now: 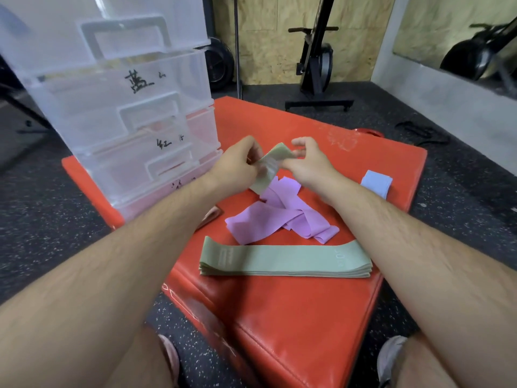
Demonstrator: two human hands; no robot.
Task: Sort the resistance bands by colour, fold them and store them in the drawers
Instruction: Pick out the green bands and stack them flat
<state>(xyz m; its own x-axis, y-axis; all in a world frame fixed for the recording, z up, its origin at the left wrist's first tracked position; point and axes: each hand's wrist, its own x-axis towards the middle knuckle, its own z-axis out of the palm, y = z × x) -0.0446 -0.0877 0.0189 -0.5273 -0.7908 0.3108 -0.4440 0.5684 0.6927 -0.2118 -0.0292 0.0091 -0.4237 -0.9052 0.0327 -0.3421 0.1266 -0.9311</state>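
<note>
Two hands on one item: the left hand and right hand both pinch a green resistance band, fingers curled round its folded upper part, one hand on each side. The band is held in the air above the far half of a red padded block, with its lower end hanging down towards the heap below. Directly beneath: purple bands, loose and tangled, lying on the pad. Just nearer the person than those: a stack of green bands, laid flat and full length, edges aligned, its right end passing under the right forearm. Right of the hands, near the pad's edge: one blue band, folded small. Beside the left forearm: a pinkish item, mostly hidden, kind not discernible. Far-left corner of the pad: a clear plastic drawer unit, drawers closed, fronts marked with handwritten characters. Surround: a speckled rubber floor; a black exercise machine stands against the board wall behind.
</note>
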